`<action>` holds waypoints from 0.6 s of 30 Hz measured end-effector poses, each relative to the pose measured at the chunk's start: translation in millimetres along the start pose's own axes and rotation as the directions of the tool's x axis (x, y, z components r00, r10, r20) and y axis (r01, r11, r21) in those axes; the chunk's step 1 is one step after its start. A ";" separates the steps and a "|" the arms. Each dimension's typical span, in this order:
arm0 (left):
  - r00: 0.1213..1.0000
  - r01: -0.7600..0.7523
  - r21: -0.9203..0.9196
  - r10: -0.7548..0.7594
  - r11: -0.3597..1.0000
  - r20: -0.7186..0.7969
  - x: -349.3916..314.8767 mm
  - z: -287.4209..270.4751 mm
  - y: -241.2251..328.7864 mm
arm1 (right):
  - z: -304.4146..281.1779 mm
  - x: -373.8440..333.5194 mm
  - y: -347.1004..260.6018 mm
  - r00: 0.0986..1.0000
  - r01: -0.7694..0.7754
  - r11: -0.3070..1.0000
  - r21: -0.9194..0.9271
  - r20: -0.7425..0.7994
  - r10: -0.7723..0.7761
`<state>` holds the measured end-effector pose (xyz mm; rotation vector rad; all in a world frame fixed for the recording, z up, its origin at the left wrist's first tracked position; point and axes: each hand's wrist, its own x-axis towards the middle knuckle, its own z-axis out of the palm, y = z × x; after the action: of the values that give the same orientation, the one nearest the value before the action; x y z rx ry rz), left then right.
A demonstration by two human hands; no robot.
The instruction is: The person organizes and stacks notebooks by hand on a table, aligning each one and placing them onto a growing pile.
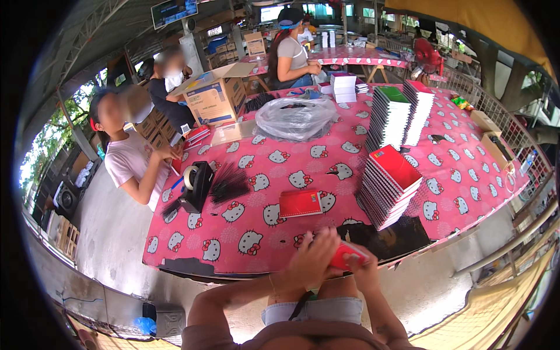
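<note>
Just past the table's near edge, my right hand (363, 270) grips a small red notebook (343, 255), thumb across its cover. My left hand (315, 255) is slightly blurred, with its fingers stretched out along the notebook's left side. It appears to touch the notebook, and its palm is hidden. Flat on the table ahead lies another red spiral notebook (300, 203). A tall, leaning stack of red-covered spiral notebooks (389, 185) stands to the right of it.
Behind are stacks of green notebooks (388, 116) and red notebooks (417, 111), a clear plastic bag (296, 118) and a carton (217, 96). A tape dispenser (198, 185) and loose black wire coils (230, 185) occupy the left. Co-workers stand at left; another person sits at the back.
</note>
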<state>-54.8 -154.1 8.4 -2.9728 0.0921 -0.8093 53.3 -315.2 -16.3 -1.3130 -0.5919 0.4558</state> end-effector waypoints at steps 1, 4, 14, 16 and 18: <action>0.998 0.065 0.083 -0.064 0.994 -0.009 30.6 -19.7 -12.8 | 5.4 -1.1 4.6 0.999 0.019 1.000 -0.016 0.041 -0.018; 0.998 0.047 0.066 -0.050 0.997 0.039 32.3 -20.8 -9.2 | 12.3 -1.0 -3.1 0.999 0.008 1.000 0.023 0.052 -0.009; 0.993 -0.062 -0.088 0.070 0.994 0.093 -7.0 4.0 16.5 | -5.2 10.0 -1.0 0.997 -0.024 0.998 0.066 0.076 0.019; 0.998 -0.061 -0.093 0.057 0.994 -0.042 0.0 15.5 11.6 | -5.7 9.4 5.3 0.993 0.035 0.999 -0.023 0.110 -0.032; 1.000 0.022 0.021 -0.022 1.000 0.003 46.7 -7.4 -1.6 | -8.3 10.4 22.7 0.991 0.033 0.999 0.016 0.125 -0.035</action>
<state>-18.3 -156.2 38.4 -2.9605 0.0511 -0.8029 67.1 -310.4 -38.3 -1.2656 -0.7139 0.5164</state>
